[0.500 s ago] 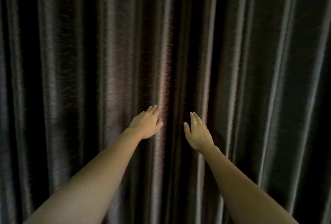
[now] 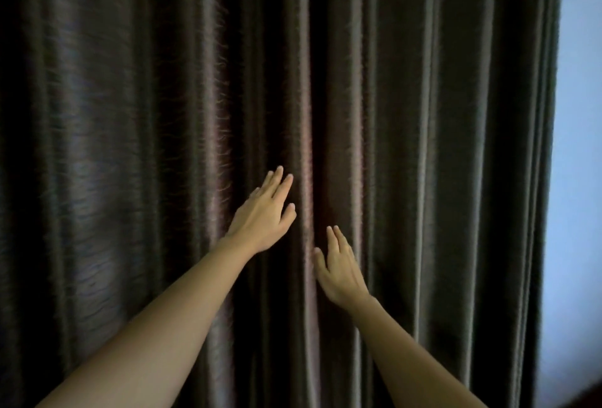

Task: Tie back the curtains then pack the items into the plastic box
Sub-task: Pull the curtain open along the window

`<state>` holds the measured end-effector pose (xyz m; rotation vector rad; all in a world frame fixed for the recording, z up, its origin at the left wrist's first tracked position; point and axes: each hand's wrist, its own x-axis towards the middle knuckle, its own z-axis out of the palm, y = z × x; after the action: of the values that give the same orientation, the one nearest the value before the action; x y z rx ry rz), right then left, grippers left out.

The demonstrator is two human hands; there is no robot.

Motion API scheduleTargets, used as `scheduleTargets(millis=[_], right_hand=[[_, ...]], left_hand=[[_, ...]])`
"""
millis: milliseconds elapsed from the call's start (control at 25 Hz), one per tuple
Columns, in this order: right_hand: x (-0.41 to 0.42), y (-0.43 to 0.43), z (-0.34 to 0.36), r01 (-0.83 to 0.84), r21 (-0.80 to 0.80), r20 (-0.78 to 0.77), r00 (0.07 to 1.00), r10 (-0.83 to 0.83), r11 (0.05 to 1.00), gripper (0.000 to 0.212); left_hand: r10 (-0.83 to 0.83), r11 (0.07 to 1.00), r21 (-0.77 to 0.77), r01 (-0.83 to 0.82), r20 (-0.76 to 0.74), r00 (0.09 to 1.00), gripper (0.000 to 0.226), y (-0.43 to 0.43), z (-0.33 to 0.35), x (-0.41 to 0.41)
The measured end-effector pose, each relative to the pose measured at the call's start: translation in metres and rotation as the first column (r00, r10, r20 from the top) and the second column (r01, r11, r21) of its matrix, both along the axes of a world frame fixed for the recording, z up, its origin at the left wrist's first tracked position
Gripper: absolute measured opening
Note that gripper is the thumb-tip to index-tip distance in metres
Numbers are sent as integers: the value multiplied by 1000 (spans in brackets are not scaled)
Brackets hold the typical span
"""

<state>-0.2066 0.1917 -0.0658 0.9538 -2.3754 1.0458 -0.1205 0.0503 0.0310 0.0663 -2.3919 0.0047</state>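
Indistinct dark surface (image 2: 588,398), bottom right.

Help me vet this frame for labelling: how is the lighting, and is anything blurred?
Head view: dim throughout, with the curtains nearly black apart from a faint sheen on the centre folds; the wall strip at far right is brighter and bluish; the weave on the left is smeared by blur; the left hand and right hand look fairly sharp.

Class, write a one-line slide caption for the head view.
Left hand and right hand, both flat, reach toward the middle of closed dark curtains.
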Motion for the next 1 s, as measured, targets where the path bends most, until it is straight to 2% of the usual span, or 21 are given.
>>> scheduleTargets(millis=[120, 240, 360, 440, 480, 560, 640, 760, 840, 920, 1000], right_hand=[[-29, -15, 6, -91, 10, 21, 996, 90, 996, 62], [-60, -39, 21, -215, -71, 28, 976, 218, 974, 64], [-79, -66, 38, -399, -145, 33, 913, 407, 905, 59], [-84, -87, 47, -504, -142, 26, 858, 512, 852, 56], [-87, -101, 51, -534, -110, 21, 842, 539, 839, 57], [-90, -130, 61, -506, -25, -70, 861, 503, 862, 64], [-85, -157, 69, -510, -50, -192, 849, 493, 859, 74], [-68, -190, 73, -664, -135, -227, 743, 629, 736, 82], [-53, -212, 73, -723, -138, -236, 688, 686, 677, 92], [-38, -236, 76, -752, -147, -253, 657, 710, 643, 101], [-16, -258, 80, -772, -143, -265, 633, 727, 620, 111]], left_hand=[[82, 972, -211, -108, -128, 988, 51, 0, 23, -37], [233, 880, -376, -289, -188, 954, 47, -6, 52, -68], [391, 790, -400, -465, -255, 884, 46, -16, 81, -85], [475, 703, -403, -586, -348, 808, 34, -29, 98, -85], [512, 657, -391, -645, -396, 762, 32, -40, 106, -83], [562, 615, -310, -725, -474, 678, 45, -61, 119, -72], [580, 627, -193, -755, -532, 617, 56, -80, 126, -59], [587, 660, -26, -751, -606, 536, 77, -101, 126, -40], [590, 719, 134, -682, -635, 499, 86, -116, 129, -23], [589, 782, 285, -554, -630, 506, 80, -133, 135, -7], [542, 805, 238, -543, -668, 510, 61, -153, 136, 13]])
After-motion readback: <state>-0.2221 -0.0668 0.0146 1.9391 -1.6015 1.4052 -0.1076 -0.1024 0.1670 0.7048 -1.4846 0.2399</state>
